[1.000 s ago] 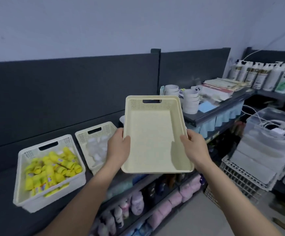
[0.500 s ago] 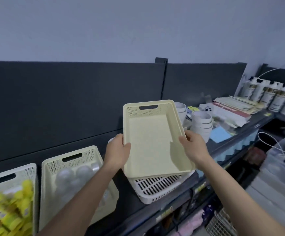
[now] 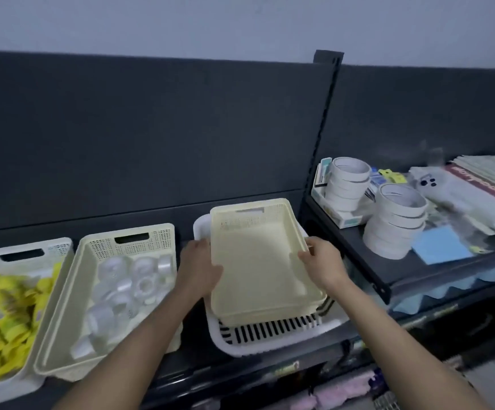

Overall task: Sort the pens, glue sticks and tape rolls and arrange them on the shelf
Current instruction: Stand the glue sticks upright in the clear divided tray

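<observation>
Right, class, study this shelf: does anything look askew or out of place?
Yes: the empty cream basket, held at its sides by the left hand and right hand, sits crookedly in the white slotted basket instead of on the shelf beside the tape-roll basket.

The cream basket [image 3: 258,261], held up in the air a second ago, has come down and now sits nested inside the white slotted basket [image 3: 273,340]. The left hand [image 3: 199,269] and right hand [image 3: 323,264] have lowered with it.
</observation>
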The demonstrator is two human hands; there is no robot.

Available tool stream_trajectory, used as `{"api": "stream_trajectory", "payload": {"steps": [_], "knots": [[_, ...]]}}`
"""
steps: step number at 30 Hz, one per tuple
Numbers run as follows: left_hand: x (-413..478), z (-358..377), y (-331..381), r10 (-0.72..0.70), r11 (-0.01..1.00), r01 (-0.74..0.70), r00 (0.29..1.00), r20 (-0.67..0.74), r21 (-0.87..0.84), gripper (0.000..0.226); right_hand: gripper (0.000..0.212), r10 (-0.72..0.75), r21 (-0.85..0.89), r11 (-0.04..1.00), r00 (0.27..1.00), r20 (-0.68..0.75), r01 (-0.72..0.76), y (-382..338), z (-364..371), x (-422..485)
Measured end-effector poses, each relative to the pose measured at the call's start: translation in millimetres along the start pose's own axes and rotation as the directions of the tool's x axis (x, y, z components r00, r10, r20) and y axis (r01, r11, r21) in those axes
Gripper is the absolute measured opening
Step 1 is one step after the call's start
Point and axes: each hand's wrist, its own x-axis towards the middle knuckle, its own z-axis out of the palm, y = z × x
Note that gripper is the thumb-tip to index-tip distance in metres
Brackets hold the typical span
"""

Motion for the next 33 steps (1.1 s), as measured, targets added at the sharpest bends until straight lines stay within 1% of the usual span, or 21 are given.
{"api": "stream_trajectory", "payload": {"steps": [1,4,7,8,11,15,17,21,22,24,26,29,33], "knots": [[-1,4,-2,-0.009,1.0,0.009,1.0,-0.024,-0.013,0.018,0.017,-0.031,-0.03,0.999,0.999,0.017,0.032,3,2,2],[-6,10,0,-0.063,0.991,0.049,0.992,-0.111,-0.123,0.024,0.027,-0.093,-0.121,0.988,0.994,0.059,0.099,13,5,11],[-11,17,4,-0.042,0.986,0.013,0.984,-0.173,-0.167,0.03,0.034,-0.14,-0.167,0.974,0.986,0.09,0.153,20,6,19],[-12,20,6,-0.049,0.985,0.016,0.981,-0.188,-0.173,0.028,0.036,-0.156,-0.175,0.97,0.983,0.094,0.17,21,6,22],[-10,26,15,-0.106,0.978,0.065,0.974,-0.2,-0.199,0.02,0.04,-0.178,-0.165,0.968,0.979,0.095,0.192,21,5,25],[-7,34,28,-0.136,0.974,0.101,0.977,-0.164,-0.203,0.033,0.039,-0.234,-0.181,0.953,0.969,0.081,0.245,20,6,25],[-10,32,28,-0.148,0.968,0.108,0.974,-0.172,-0.226,0.035,0.038,-0.258,-0.161,0.95,0.964,0.069,0.266,13,8,21],[-22,13,19,-0.144,0.97,0.082,0.952,-0.271,-0.228,0.03,0.035,-0.346,-0.086,0.932,0.935,0.079,0.352,-16,16,8],[-26,6,14,-0.144,0.972,0.076,0.942,-0.304,-0.224,0.031,0.034,-0.375,-0.064,0.923,0.924,0.08,0.38,-25,18,4],[-34,-9,4,-0.165,0.97,0.084,0.918,-0.36,-0.229,0.041,0.034,-0.426,-0.026,0.903,0.901,0.082,0.429,-46,27,-4],[-42,-27,-7,-0.187,0.963,0.089,0.9,-0.393,-0.255,0.045,0.033,-0.464,0.019,0.886,0.881,0.089,0.464,-69,38,-13],[-57,-57,-31,-0.207,0.955,0.087,0.88,-0.428,-0.283,0.043,0.031,-0.504,0.099,0.863,0.856,0.116,0.495,-106,61,-28],[-80,-98,-82,-0.235,0.958,0.123,0.85,-0.472,-0.257,0.044,0.03,-0.533,0.149,0.845,0.828,0.176,0.513,-151,103,-52]]}}
